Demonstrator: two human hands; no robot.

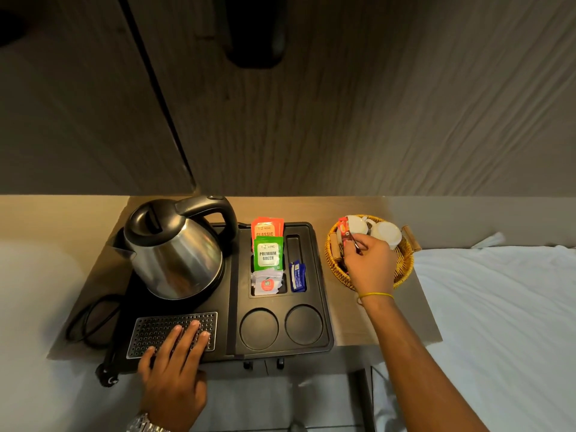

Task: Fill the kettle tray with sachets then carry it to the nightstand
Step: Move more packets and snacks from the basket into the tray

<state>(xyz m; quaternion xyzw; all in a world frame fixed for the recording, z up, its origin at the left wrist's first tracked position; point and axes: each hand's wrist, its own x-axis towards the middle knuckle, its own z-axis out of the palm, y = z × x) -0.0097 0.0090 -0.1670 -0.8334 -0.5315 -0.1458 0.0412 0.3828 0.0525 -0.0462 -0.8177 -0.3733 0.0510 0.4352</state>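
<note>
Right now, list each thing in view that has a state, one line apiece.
Kettle: upright on the tray, lid shut.
Tray: both round cup wells empty; narrow slot at the back empty.
Green sachet: standing in its compartment.
Blue sachets: standing in theirs.
Basket: holds two cups.
Cups: lying tipped.
Left hand: flat on the tray's grille.
Right hand: over the basket, pinching a red sachet.
</note>
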